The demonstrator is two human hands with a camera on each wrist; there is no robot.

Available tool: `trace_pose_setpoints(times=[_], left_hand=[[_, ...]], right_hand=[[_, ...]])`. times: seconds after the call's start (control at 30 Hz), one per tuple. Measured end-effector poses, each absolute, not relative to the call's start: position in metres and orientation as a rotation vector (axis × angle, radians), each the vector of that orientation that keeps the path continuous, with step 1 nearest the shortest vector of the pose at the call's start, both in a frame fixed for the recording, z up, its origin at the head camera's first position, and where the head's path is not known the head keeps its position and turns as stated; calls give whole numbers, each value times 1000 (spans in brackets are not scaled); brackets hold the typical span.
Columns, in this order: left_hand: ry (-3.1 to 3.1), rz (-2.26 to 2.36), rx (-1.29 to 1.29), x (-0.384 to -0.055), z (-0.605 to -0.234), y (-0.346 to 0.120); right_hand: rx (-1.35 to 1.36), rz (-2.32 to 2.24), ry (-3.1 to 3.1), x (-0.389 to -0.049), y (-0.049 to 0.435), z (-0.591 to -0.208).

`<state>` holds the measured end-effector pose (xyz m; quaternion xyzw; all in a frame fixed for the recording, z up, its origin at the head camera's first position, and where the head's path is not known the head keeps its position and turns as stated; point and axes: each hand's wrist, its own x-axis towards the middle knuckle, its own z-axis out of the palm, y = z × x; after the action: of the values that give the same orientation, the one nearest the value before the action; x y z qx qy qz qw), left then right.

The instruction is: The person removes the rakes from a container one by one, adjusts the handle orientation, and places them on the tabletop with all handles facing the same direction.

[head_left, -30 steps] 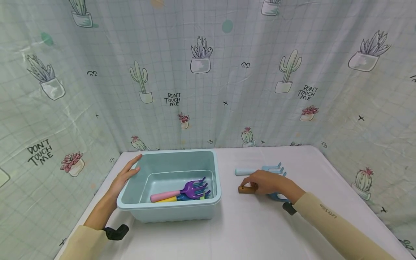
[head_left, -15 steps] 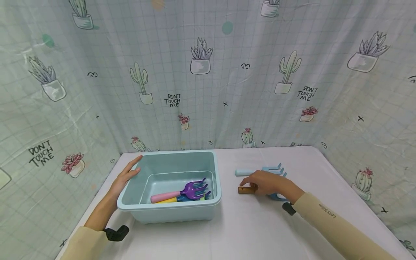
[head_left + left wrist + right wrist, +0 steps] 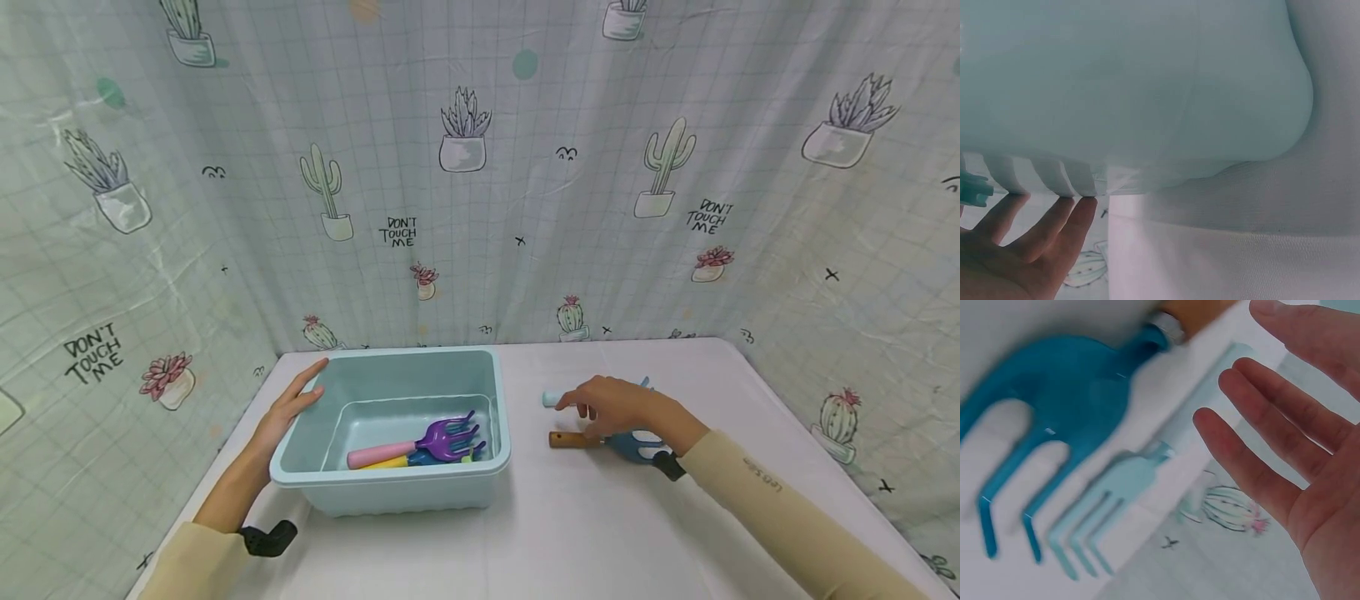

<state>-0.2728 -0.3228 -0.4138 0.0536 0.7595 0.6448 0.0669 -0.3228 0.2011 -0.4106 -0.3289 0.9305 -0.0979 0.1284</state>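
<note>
My left hand [image 3: 283,417] rests against the left side of a pale blue plastic tub [image 3: 390,477]. Its straight fingertips [image 3: 1085,203] touch the tub's wall. Over the table on the right, my right hand [image 3: 621,403] is held with its fingers apart and nothing between them. Just below it lies a blue hand rake [image 3: 1079,387] with a wooden handle [image 3: 572,440]. A smaller light blue hand rake [image 3: 1119,481] lies behind that one, mostly covered by the right hand in the head view; the end of its handle [image 3: 551,399] shows.
Inside the tub, a purple hand rake [image 3: 447,437] with a pink handle lies over a yellow-handled tool [image 3: 390,461] with a blue head. The white table [image 3: 540,542] is backed and flanked by a cactus-print curtain [image 3: 517,275].
My right hand has let go of the blue hand rake's wooden handle and moved slightly up and back, over the light blue one. The rake stays on the table; my left hand stays put.
</note>
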Motion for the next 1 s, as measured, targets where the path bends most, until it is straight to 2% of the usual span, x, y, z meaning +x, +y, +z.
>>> trace_pose_setpoints(times=[0.57,1.0], left_hand=[[2275,1948,153,-273,-413,-322],[2262,1955,140,-275,-413,-323]], right_hand=[[-1107,-251,2746,-326,172,-332],[-1301,-274,2780,-327,136,-291]])
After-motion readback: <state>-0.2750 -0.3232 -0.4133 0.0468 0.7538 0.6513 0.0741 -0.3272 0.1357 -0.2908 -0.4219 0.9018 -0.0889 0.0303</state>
